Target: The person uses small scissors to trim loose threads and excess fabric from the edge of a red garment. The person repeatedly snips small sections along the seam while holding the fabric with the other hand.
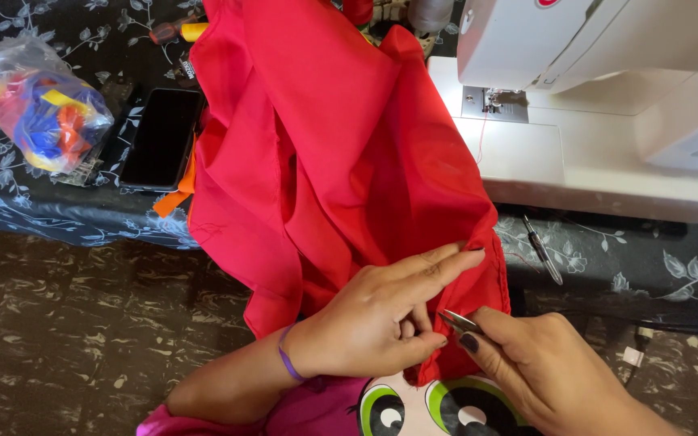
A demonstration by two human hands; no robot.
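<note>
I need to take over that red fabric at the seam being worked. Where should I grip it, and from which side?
Grip the red fabric at its folded lower-right edge, just above where the left hand pinches it. Come from the right, table side: the edge hangs free there, while the bulk bunches to the left. Stay clear of the small metal tool in the right hand, whose tip appears to meet the seam.

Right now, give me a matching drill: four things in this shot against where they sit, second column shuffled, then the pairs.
Things:
1. phone
2. sewing machine
3. bag of coloured scraps
4. red cloth

Places:
A. far left of the table
B. under the left hand
C. right side of the table
D. between the bag and the cloth

Pairs: 1-D, 2-C, 3-A, 4-B

The right hand holds a small metal tool at the cloth's edge.
</note>
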